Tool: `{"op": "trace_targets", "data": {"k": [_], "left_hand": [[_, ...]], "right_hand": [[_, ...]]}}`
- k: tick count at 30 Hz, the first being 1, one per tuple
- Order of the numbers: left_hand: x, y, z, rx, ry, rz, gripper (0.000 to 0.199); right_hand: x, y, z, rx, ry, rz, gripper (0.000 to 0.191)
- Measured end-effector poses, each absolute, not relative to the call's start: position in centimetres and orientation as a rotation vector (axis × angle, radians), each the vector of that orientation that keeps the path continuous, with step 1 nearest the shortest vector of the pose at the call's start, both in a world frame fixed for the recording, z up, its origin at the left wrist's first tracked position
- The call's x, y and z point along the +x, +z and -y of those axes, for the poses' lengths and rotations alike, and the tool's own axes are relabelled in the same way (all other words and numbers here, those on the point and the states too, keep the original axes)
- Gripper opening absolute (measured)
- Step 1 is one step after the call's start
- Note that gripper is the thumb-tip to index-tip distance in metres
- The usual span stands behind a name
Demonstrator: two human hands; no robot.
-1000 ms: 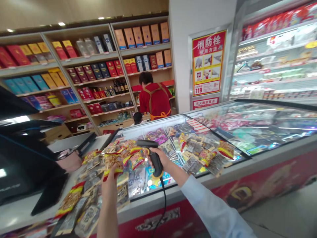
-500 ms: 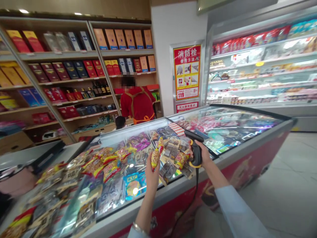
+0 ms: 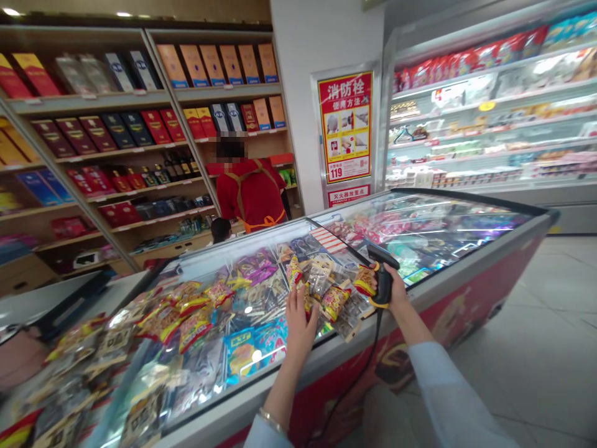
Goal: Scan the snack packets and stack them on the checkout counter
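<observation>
My right hand [image 3: 396, 286] grips a black and yellow handheld barcode scanner [image 3: 383, 283], its cable hanging down past the freezer's front. Just left of the scanner shows a red and yellow snack packet [image 3: 364, 281]; I cannot tell whether my right fingers touch it. My left hand [image 3: 301, 320] lies with fingers stretched out over the pile, against a yellow snack packet [image 3: 306, 297] that it partly hides. Around it on the freezer's glass top are another red and yellow packet [image 3: 336, 302] and clear packets with dark contents [image 3: 319, 278].
The chest freezer [image 3: 438, 298] with a glass lid spans the view. More snack packets [image 3: 196, 326] lie to the left. Beyond the freezer a person in a red top [image 3: 252, 193] faces shelves of boxes. A lit refrigerated display [image 3: 485, 134] stands at right.
My left hand has lowered the yellow packet onto the pile, and its fingers have spread. The scanner in my right hand has shifted slightly right. The view has turned a little to the right.
</observation>
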State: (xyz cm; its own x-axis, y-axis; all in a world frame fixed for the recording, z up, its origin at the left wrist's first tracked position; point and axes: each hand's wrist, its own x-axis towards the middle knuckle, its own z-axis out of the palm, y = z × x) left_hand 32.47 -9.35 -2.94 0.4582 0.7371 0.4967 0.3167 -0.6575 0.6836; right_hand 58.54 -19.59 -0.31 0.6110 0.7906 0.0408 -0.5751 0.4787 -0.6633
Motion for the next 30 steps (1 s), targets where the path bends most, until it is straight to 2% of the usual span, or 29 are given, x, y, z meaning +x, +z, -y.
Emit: {"op": "trace_targets", "data": {"k": [13, 30], "left_hand": [[31.9, -2.5, 10.2, 2.063, 1.237, -1.07, 0.055], [30.8, -1.3, 10.7, 2.046, 1.262, -1.02, 0.051]], "right_hand": [[59.0, -0.9, 19.8, -0.621, 0.847, 0.367, 0.024], [57.1, 1.0, 21.3, -0.679, 0.789, 0.349, 0.017]]}}
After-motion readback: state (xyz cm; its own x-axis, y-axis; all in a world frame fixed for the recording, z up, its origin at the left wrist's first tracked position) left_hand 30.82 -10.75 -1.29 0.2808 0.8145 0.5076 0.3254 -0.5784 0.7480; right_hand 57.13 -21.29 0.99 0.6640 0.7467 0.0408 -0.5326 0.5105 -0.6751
